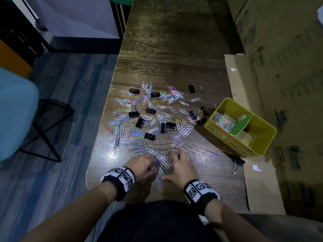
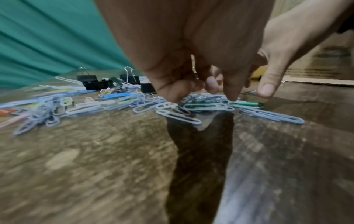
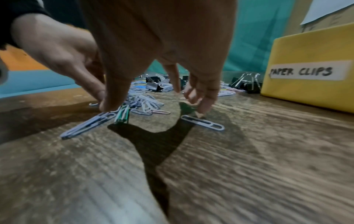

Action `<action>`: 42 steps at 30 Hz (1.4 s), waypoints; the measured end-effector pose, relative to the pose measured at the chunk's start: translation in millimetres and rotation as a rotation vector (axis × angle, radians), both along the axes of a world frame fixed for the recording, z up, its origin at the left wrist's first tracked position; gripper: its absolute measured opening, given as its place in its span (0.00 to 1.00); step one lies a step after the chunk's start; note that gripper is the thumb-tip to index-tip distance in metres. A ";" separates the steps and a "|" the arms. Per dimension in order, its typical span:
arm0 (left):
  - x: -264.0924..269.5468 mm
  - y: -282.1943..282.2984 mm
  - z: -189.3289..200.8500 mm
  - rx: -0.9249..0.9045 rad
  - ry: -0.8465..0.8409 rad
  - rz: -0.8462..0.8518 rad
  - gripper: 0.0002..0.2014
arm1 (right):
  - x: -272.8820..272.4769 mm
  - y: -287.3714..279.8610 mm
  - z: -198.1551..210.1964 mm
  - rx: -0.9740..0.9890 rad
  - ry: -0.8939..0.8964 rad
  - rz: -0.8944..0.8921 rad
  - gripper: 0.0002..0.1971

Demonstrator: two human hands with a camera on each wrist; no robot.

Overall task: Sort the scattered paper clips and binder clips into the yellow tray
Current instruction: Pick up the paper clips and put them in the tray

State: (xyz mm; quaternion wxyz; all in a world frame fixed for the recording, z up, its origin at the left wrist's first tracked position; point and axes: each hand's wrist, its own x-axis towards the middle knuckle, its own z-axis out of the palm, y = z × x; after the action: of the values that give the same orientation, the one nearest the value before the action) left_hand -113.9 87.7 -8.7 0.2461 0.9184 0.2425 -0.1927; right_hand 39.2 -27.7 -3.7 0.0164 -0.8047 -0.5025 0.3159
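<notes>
Coloured wire paper clips (image 1: 157, 160) heaped at near table edge — raked together for one scoop. Left hand (image 1: 142, 165) fingers curled, pinching clips; right hand (image 1: 180, 167) fingertips spread on wood. Yellow metal tray (image 1: 262, 149) right, partly filled.

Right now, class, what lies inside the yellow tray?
The yellow tray holds paper clips in one compartment, beside a green divider. The other compartment's contents are too dim to identify.

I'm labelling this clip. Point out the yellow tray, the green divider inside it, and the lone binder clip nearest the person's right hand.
yellow tray (image 1: 225, 138): head view, labelled outer wall.
green divider (image 1: 242, 124): head view, its flat face.
binder clip (image 1: 238, 161): head view, black body.
</notes>
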 end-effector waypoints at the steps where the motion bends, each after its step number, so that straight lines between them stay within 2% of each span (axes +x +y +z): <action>1: -3.0 3.7 -0.8 0.029 -0.027 0.030 0.18 | 4.4 -3.6 1.4 -0.033 -0.061 -0.056 0.54; 4: -13.7 11.2 0.8 0.086 0.064 0.133 0.38 | 8.1 -11.1 1.7 -0.142 -0.091 -0.127 0.57; 6: -14.1 9.9 -0.3 0.088 0.109 0.164 0.44 | -0.6 -10.1 -0.2 -0.162 -0.082 -0.080 0.59; 9: -4.4 1.0 -8.6 0.069 0.058 0.142 0.40 | -20.3 -0.7 -4.2 -0.140 -0.059 -0.013 0.59; 12: 11.1 -10.3 -11.8 0.049 0.011 0.127 0.30 | -29.8 9.2 -2.9 -0.059 -0.033 0.011 0.54; 16: 23.1 -12.9 -11.4 -0.002 -0.075 0.121 0.17 | -24.2 15.9 -2.0 0.006 0.034 0.018 0.35; 21: 17.1 -3.7 -11.1 -0.084 -0.247 0.213 0.13 | -9.8 20.6 -11.0 0.035 0.077 -0.037 0.11; 22: 15.6 -2.0 -11.4 -0.092 -0.276 0.258 0.12 | -6.8 21.5 -10.9 0.013 0.100 -0.062 0.10; 26: 14.6 6.1 -10.5 -0.215 -0.284 0.531 0.08 | 1.3 24.9 -10.6 -0.015 0.160 -0.144 0.10; 31: 16.1 13.7 -10.4 -0.377 -0.252 0.687 0.05 | 15.9 23.5 -3.3 0.049 0.360 -0.332 0.10; 37: 9.5 29.5 0.8 -0.572 -0.290 0.859 0.11 | 37.3 14.8 15.9 0.139 0.535 -0.538 0.08; 40: 10.0 38.4 10.5 -0.689 -0.350 0.969 0.11 | 49.2 9.9 26.0 0.238 0.676 -0.659 0.11; 42: 21.0 41.4 24.6 -0.788 -0.419 1.029 0.12 | 58.7 5.9 32.8 0.304 0.723 -0.732 0.09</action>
State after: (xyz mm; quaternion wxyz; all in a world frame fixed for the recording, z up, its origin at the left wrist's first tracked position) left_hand -92.9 129.1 15.9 0.6643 0.5458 0.5075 0.0571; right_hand 97.9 -21.8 29.1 0.4138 -0.7557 -0.1915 0.4702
